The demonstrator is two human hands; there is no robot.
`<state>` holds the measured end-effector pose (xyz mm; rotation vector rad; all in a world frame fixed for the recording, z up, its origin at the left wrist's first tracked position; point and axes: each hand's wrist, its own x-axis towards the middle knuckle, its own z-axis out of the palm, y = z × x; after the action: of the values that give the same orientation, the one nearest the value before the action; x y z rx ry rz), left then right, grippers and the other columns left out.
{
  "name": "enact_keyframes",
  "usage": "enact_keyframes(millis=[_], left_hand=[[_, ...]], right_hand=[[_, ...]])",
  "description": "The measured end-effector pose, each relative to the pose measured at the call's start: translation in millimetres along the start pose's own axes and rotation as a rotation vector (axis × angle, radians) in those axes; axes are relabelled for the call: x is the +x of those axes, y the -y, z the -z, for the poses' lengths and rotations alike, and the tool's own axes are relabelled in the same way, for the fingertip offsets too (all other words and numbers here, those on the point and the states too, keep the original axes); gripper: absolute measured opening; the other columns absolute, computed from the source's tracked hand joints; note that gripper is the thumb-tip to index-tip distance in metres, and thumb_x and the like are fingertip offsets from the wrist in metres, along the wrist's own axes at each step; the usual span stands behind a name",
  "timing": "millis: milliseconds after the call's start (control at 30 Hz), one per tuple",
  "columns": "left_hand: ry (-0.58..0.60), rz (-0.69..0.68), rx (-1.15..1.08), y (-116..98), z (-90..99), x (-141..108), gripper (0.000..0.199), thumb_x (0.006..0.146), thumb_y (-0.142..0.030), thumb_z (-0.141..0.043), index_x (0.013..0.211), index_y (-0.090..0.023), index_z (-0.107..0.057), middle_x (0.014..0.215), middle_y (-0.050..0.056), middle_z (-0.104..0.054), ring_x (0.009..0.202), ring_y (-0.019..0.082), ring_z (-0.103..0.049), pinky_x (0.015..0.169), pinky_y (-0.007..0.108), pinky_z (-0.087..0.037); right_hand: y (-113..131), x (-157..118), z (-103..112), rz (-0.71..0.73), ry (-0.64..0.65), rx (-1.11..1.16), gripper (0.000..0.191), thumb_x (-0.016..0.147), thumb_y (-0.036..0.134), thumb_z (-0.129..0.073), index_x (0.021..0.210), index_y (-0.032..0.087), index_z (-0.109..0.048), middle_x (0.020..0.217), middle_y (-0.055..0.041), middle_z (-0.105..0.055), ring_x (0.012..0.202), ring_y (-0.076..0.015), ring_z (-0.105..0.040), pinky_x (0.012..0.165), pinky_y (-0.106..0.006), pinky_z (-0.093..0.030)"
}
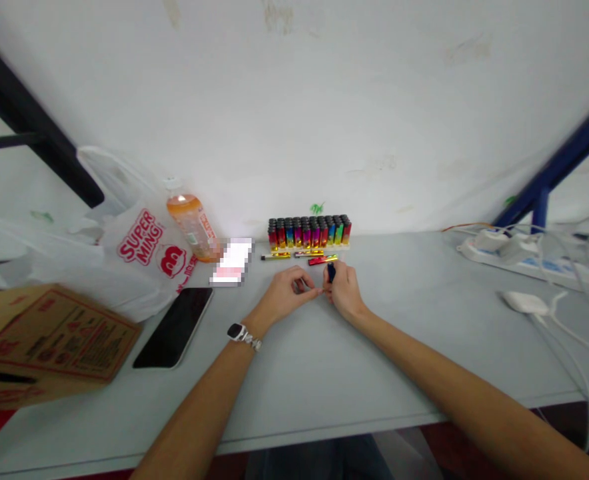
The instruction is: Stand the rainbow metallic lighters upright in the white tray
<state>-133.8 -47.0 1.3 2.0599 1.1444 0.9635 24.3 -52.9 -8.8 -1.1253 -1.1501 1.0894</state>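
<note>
My left hand (290, 291), with a watch (243, 335) on its wrist, is closed in a pinch, thumb and index fingertip meeting beside the right fingers. What that pinch holds, if anything, is too small to make out. My right hand (345, 291) is wrapped round a small dark blue object (331, 272); most of it is hidden by the fingers. Just beyond the hands lie three loose lighters: a yellow lighter (279, 255), a purple-and-yellow lighter (310, 253) and a red-and-green lighter (323, 260). Behind them, rows of shiny multicoloured lighters (309, 233) with black tops stand upright in a pale tray (344, 247).
To the left are a cardboard box (59, 340), a white plastic bag (139, 267), an orange drink bottle (193, 223), a blurred-out card (232, 262) and a black phone (174, 328). A power strip (529, 260), cables and a white charger (525, 303) lie right. A wall bounds the back.
</note>
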Motion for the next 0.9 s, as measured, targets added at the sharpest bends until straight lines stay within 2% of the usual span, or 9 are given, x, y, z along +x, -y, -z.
enact_keyframes(millis=[133, 233, 300, 433, 533, 633, 700, 800, 900], left_hand=[[0.003, -0.009, 0.003, 0, -0.3, 0, 0.02, 0.077, -0.034, -0.075, 0.074, -0.016, -0.066, 0.073, -0.001, -0.06, 0.06, 0.009, -0.049, 0.059, 0.024, -0.041], [0.011, -0.016, -0.001, 0, -0.1, 0, 0.021, 0.079, -0.035, -0.074, 0.074, -0.016, -0.066, 0.073, -0.002, -0.059, 0.06, 0.009, -0.048, 0.058, 0.024, -0.041], [0.01, -0.017, 0.0, 0, 0.1, 0, 0.021, 0.08, -0.035, -0.073, 0.075, -0.016, -0.067, 0.073, -0.001, -0.059, 0.06, 0.009, -0.048, 0.058, 0.024, -0.041], [0.009, -0.011, 0.01, -2, 0.9, 0, 0.022, 0.082, -0.036, -0.07, 0.073, -0.017, -0.066, 0.073, -0.001, -0.06, 0.061, 0.01, -0.05, 0.059, 0.025, -0.042], [0.012, -0.01, 0.023, -3, 1.5, 0, 0.022, 0.082, -0.037, -0.069, 0.072, -0.017, -0.066, 0.073, 0.0, -0.061, 0.063, 0.012, -0.052, 0.06, 0.026, -0.042], [0.012, -0.001, 0.029, -3, 1.3, 0, 0.023, 0.083, -0.037, -0.068, 0.073, -0.017, -0.067, 0.074, 0.001, -0.061, 0.063, 0.012, -0.051, 0.061, 0.026, -0.043], [0.014, 0.003, 0.034, -2, 0.9, 0, 0.023, 0.084, -0.038, -0.067, 0.074, -0.017, -0.067, 0.074, 0.001, -0.061, 0.062, 0.012, -0.051, 0.06, 0.026, -0.044], [0.02, 0.001, 0.047, 0, 0.6, 0, 0.023, 0.085, -0.038, -0.067, 0.074, -0.017, -0.067, 0.074, 0.0, -0.062, 0.062, 0.011, -0.051, 0.062, 0.026, -0.044], [0.021, 0.0, 0.05, 1, 0.9, 1, 0.024, 0.086, -0.038, -0.066, 0.075, -0.017, -0.067, 0.076, 0.0, -0.062, 0.062, 0.011, -0.051, 0.063, 0.026, -0.044]], right_hand=[[1, 0, -1, -0.042, 0.011, 0.06, 0.047, 0.091, 0.056, -0.039, 0.058, 0.023, -0.045, 0.044, 0.0051, -0.034, 0.04, -0.0104, -0.031, 0.04, -0.024, -0.025], [5, 0, -3, -0.139, 0.053, 0.166, 0.054, 0.089, 0.067, -0.038, 0.061, 0.022, -0.048, 0.043, 0.0073, -0.028, 0.037, -0.0087, -0.023, 0.038, -0.024, -0.02], [8, 1, -4, -0.14, 0.091, 0.216, 0.058, 0.086, 0.073, -0.04, 0.07, 0.02, -0.055, 0.046, 0.0084, -0.029, 0.037, -0.0081, -0.022, 0.038, -0.024, -0.019], [8, 10, 2, 0.027, 0.084, 0.114, 0.05, 0.081, 0.071, -0.056, 0.081, 0.021, -0.058, 0.057, 0.0061, -0.044, 0.046, -0.0104, -0.039, 0.043, -0.024, -0.033], [10, 24, 14, 0.221, 0.046, -0.073, 0.04, 0.082, 0.06, -0.064, 0.078, 0.02, -0.061, 0.067, 0.0015, -0.056, 0.063, -0.0139, -0.052, 0.06, -0.027, -0.045], [15, 44, 28, 0.417, -0.061, -0.275, 0.029, 0.08, 0.048, -0.069, 0.082, 0.019, -0.07, 0.089, -0.0051, -0.066, 0.08, -0.0176, -0.057, 0.075, -0.031, -0.047], [19, 58, 35, 0.492, -0.091, -0.367, 0.025, 0.078, 0.043, -0.07, 0.085, 0.018, -0.073, 0.09, -0.0055, -0.066, 0.077, -0.0172, -0.056, 0.076, -0.033, -0.047], [23, 79, 42, 0.484, -0.081, -0.425, 0.028, 0.08, 0.036, -0.066, 0.1, 0.017, -0.073, 0.076, -0.0016, -0.064, 0.065, -0.0151, -0.053, 0.071, -0.032, -0.046], [24, 95, 47, 0.516, -0.059, -0.477, 0.029, 0.08, 0.032, -0.065, 0.105, 0.017, -0.07, 0.079, -0.001, -0.066, 0.063, -0.0139, -0.053, 0.068, -0.03, -0.046]])
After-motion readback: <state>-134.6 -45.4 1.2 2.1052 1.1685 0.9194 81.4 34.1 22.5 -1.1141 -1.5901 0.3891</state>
